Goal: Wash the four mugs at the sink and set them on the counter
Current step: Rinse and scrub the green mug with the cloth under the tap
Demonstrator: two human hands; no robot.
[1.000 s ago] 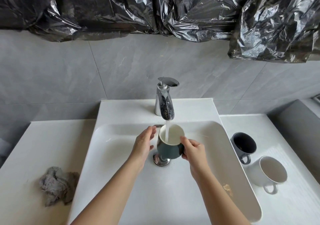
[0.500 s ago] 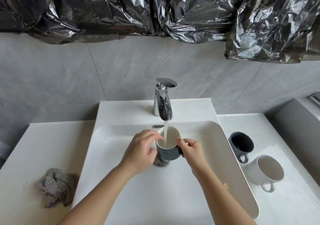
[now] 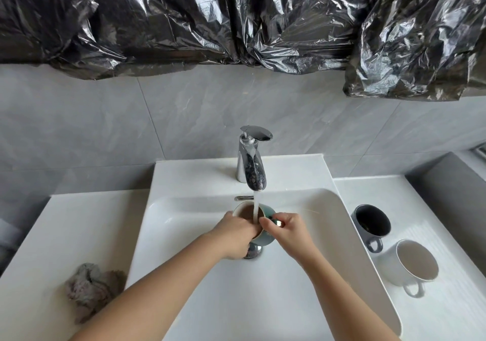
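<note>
A: Fixed surroundings, largest first?

B: Crumpled black plastic sheeting (image 3: 236,25) hangs across the top of the grey tiled wall (image 3: 79,130). Below is the white worktop (image 3: 65,230), with a white rectangular sink (image 3: 236,301) in its middle.

A: Loose items, left side?

B: One crumpled grey cloth (image 3: 92,288) on the worktop, just beside the sink's left edge.

A: Tap?

B: Chrome tap (image 3: 252,161) at the sink's far edge. Its water stream (image 3: 255,209) falls straight into the mug.

A: Hands?

B: Left hand (image 3: 235,235): fingers curled over the rim and down inside the mug. Right hand (image 3: 288,233): gripping the mug's right side, thumb at the rim beside the stream.

A: Mug orientation?

B: Teal ceramic mug (image 3: 264,240), pale inside, over the chrome drain plug (image 3: 253,253). Long axis near vertical, mouth up and leaning slightly left. Handle hidden, so direction cannot be told.

A: Others?

B: Right worktop: dark grey mug (image 3: 372,222), with a white mug (image 3: 410,264) nearer and apart from it. Both are mouth up, handles toward the person.
</note>
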